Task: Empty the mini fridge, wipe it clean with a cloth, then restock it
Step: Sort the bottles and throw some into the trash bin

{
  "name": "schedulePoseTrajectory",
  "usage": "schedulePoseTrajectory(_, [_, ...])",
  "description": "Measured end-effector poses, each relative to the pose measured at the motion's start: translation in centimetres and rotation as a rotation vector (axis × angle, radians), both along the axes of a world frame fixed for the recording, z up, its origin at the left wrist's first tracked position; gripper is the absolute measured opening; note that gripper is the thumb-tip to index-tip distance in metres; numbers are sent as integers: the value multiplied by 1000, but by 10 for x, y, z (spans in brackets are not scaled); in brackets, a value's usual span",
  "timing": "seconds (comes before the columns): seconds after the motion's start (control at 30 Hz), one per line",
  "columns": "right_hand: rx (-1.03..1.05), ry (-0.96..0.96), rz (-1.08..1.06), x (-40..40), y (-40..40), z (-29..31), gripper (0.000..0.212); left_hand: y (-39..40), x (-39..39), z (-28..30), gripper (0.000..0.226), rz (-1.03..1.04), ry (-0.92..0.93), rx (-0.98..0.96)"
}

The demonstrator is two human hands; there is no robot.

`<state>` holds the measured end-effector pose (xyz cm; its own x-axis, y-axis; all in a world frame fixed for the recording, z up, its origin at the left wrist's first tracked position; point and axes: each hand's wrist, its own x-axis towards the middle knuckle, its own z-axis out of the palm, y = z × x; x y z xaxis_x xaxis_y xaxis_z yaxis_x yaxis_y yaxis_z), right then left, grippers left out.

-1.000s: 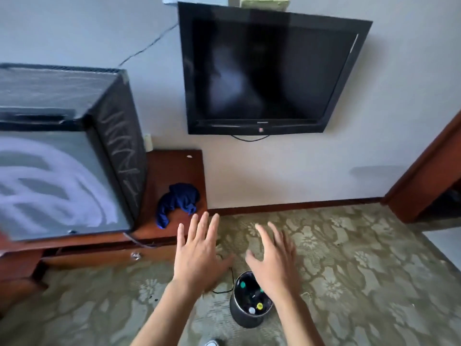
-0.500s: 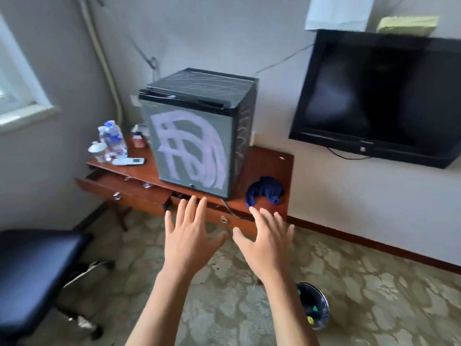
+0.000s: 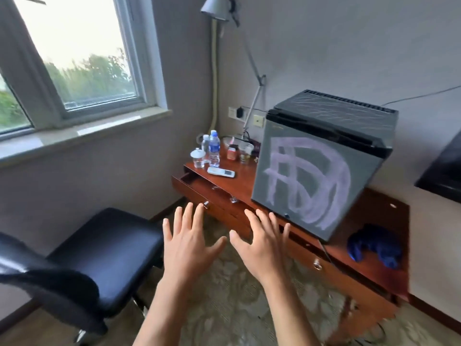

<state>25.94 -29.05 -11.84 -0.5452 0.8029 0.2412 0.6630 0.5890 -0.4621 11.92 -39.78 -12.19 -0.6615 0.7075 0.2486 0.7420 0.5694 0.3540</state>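
Note:
A black mini fridge [image 3: 311, 186] stands on a wooden desk [image 3: 239, 188], its door closed and smeared with white streaks. A crumpled blue cloth [image 3: 374, 245] lies on the desk to the fridge's right. My left hand [image 3: 189, 243] and my right hand [image 3: 262, 245] are held out side by side in front of the desk, fingers spread, palms down, holding nothing. Both hover below and left of the fridge door, apart from it.
Water bottles [image 3: 212, 148], a lidded glass [image 3: 198, 158], a remote [image 3: 220, 172] and small items sit on the desk's left end. A drawer [image 3: 199, 186] is pulled partly open. A black chair [image 3: 99, 255] stands at the left, a window [image 3: 67, 58] above it, a lamp [image 3: 217, 8] in the corner.
The view has swung left from the wall television and floor bin to the desk, window and chair. My two hands stay spread in front of me, empty.

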Motion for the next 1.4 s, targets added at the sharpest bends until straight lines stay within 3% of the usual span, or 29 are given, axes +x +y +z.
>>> schedulePoseTrajectory(0.23, [-92,25,9,-140,17,-12,71,12,-127,-10,100,13,-41,-16])
schedulePoseTrajectory(0.53, [-175,5,-61,-231,101,-32,64,89,-224,-43,107,-34,-106,-99])
schedulePoseTrajectory(0.77, [-356,103,-147,-320,272,-51,67,239,-325,-54,114,-73,-118,-168])
schedulePoseTrajectory(0.97, [-398,125,-346,-390,445,-71,69,346,-395,-43,110,-102,-121,-86])
schedulePoseTrajectory(1.1, [-396,-25,-375,-438,534,-95,74,384,-415,-55,104,-147,-127,-125])
schedulePoseTrajectory(1.2, [-331,-293,-352,-467,578,-106,86,395,-426,-67,103,-148,-135,-148])
schedulePoseTrajectory(1.3, [-333,-590,-294,-489,606,-129,102,399,-439,-79,104,-148,-156,-202])
schedulePoseTrajectory(1.4, [-372,-706,-280,-492,609,-154,106,394,-449,-87,100,-156,-151,-238])
